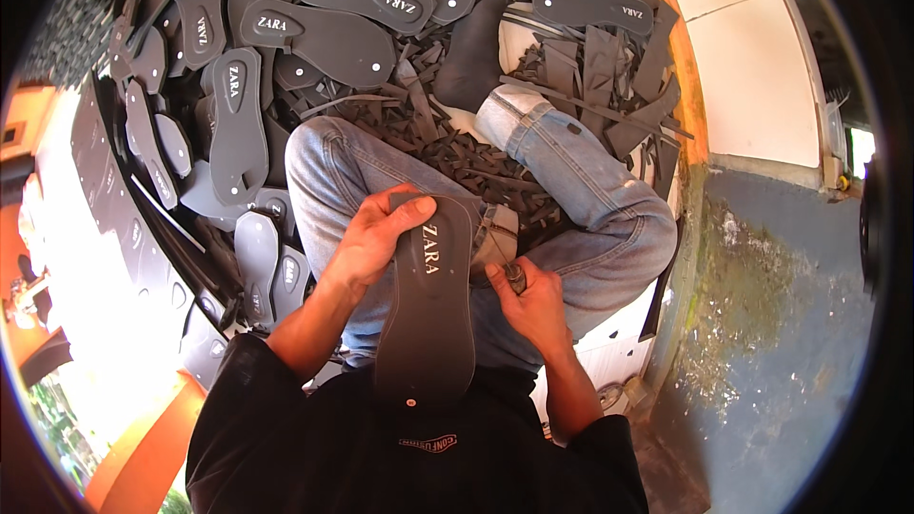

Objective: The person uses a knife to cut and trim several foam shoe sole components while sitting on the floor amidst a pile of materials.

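A dark grey flip-flop sole (425, 324) with pale lettering near one end and a small white dot near the other lies lengthwise over my lap. My left hand (373, 236) grips its far end, thumb on top and the other fingers behind. Close to the sole's right edge, my right hand (535, 306) is closed round a small hand tool with a rounded dark handle (515, 277). A thin pointed part seems to rise from that handle toward the sole, too fine to make out its kind.
Many similar soles (238, 124) are heaped ahead and to the left. Dark cut strips and scraps (476, 171) cover the ground between my crossed legs (590, 181). On the right are an orange-brown edge (687, 76), pale tiles (747, 48) and a stained blue-grey floor (800, 324).
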The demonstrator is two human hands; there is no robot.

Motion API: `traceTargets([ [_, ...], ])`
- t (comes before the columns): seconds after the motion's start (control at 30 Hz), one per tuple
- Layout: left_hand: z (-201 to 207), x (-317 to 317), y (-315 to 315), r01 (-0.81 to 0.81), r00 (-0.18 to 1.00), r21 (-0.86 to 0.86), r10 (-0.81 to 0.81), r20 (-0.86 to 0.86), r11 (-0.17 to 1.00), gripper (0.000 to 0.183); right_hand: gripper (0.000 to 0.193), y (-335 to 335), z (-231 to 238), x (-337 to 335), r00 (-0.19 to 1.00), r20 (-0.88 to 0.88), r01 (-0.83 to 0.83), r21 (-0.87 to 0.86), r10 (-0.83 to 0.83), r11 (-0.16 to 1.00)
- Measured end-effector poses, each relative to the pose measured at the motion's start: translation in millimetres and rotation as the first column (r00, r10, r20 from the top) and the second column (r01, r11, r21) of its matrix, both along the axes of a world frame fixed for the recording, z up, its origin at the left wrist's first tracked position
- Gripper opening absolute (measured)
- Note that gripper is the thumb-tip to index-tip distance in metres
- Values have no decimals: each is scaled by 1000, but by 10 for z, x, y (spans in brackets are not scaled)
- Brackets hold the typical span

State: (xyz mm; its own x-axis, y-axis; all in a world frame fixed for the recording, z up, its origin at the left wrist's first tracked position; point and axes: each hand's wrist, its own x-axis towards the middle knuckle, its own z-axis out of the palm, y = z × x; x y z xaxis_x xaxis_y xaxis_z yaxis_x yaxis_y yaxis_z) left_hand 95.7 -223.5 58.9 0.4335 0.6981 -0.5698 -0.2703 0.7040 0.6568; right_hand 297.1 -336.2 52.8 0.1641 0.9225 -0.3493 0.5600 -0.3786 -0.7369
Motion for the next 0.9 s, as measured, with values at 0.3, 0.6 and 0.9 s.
traceTargets([
  [0.3,28,24,-39,232,973,81,-232,-11,969,31,25,160,-94,32,990,75,-122,63,118,990],
  [0.6,58,162,-86,268,963,31,-268,0,963,36,25,675,121,256,678,-671,96,-323,-300,941],
  [0.9,-339,557,-213,-116,945,116,73,320,986,26,23,719,344,353,511,-745,575,-74,-429,815],
])
